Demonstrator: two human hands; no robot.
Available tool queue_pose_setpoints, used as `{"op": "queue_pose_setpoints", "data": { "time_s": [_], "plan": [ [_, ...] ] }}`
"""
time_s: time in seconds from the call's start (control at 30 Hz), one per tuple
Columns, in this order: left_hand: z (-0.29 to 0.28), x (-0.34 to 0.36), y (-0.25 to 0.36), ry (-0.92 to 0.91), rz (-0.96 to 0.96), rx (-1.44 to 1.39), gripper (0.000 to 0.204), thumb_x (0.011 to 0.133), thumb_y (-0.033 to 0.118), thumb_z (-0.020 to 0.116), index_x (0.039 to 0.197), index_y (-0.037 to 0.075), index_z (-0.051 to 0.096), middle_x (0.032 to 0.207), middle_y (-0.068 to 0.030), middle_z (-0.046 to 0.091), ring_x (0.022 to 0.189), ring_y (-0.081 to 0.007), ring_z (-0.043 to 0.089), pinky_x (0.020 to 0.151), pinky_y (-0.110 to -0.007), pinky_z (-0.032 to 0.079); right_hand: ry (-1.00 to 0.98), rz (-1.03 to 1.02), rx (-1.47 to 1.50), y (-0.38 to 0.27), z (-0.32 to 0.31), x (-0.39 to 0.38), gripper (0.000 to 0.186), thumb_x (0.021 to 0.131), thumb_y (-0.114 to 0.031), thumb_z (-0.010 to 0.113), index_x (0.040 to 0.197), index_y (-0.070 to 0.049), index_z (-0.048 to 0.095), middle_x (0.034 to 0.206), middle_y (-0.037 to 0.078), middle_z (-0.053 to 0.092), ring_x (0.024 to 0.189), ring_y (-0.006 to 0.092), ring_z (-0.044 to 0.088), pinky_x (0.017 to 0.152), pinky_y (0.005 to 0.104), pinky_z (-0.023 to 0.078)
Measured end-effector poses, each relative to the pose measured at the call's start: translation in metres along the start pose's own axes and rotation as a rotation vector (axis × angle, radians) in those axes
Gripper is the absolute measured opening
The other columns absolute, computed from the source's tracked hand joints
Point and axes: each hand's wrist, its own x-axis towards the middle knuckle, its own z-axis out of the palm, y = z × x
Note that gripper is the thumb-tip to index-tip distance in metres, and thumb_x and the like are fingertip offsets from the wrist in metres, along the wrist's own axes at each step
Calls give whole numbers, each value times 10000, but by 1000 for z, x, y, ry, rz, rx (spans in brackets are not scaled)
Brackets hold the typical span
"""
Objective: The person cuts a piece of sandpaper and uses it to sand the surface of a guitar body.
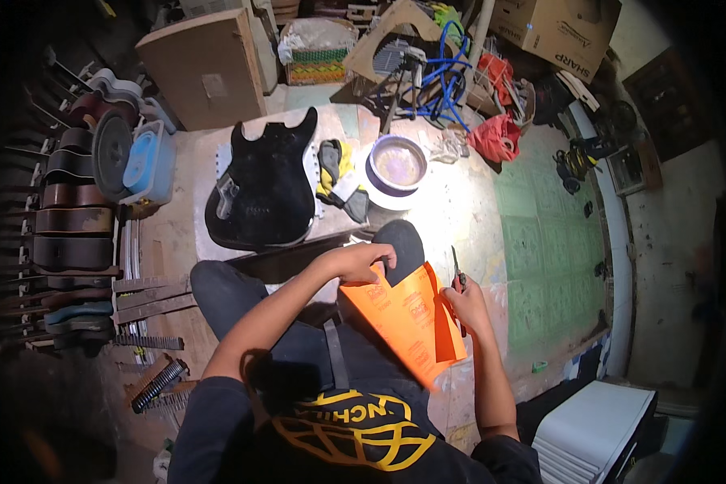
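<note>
My left hand (365,260) pinches the upper left corner of an orange sheet of sandpaper (407,315) with repeated print on its back. The sheet hangs over my lap, its right part bent over into a darker fold. At its right edge, my right hand (469,306) is closed around a slim, dark pointed tool (457,262), its tip upward; whether it is a knife or scissors I cannot tell. Beyond my knees lies a black electric guitar body (270,189) on a low work surface.
Right of the guitar body are a yellow and grey cloth (340,181) and a round basin (398,163). Several guitar bodies (74,214) line the left side, near a blue plastic container (149,165). A white slatted box (595,431) stands at lower right, and a red bag (494,139) beyond.
</note>
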Motion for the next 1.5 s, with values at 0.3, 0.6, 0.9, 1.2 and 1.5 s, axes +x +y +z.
{"op": "queue_pose_setpoints", "data": {
  "time_s": [0.3,0.6,0.9,1.2,1.5],
  "plan": [
    [37,8,-13,-123,121,-263,359,851,41,707,1210,49,695,1124,-103,702,1076,-201,650,951,-328,504,193,-140,-355,-8,-8,-17,240,894,-162,693,947,2,525,768,150,618,709,334,621,710,423,513],
    [83,-3,7,452,16,-522,528,904,-4,663,1419,79,581,1049,-124,670,981,-197,659,896,-303,518,-259,39,30,-122,-21,-100,349,1014,-125,608,1299,17,464,871,147,673,718,281,687,705,412,543],
    [129,1,2,730,-147,-747,306,943,31,721,1216,-53,613,1064,-133,726,949,-149,704,847,-284,571,-137,-284,-531,-54,31,-86,449,971,-44,598,1406,-17,490,1034,310,693,963,526,667,821,543,544],
    [125,0,14,929,-125,-410,210,946,152,698,1065,-21,700,963,-174,766,918,-275,767,821,-364,580,-130,-298,-564,-50,37,-81,454,959,-31,604,1401,1,506,1090,316,690,977,500,681,830,538,547],
    [127,1,21,1009,-153,-361,221,955,152,703,1080,-30,717,970,-189,772,916,-283,774,795,-366,590,-91,-350,-538,-49,43,-79,457,961,-12,597,1406,17,498,1081,331,684,963,513,677,820,538,550]
  ]
}}
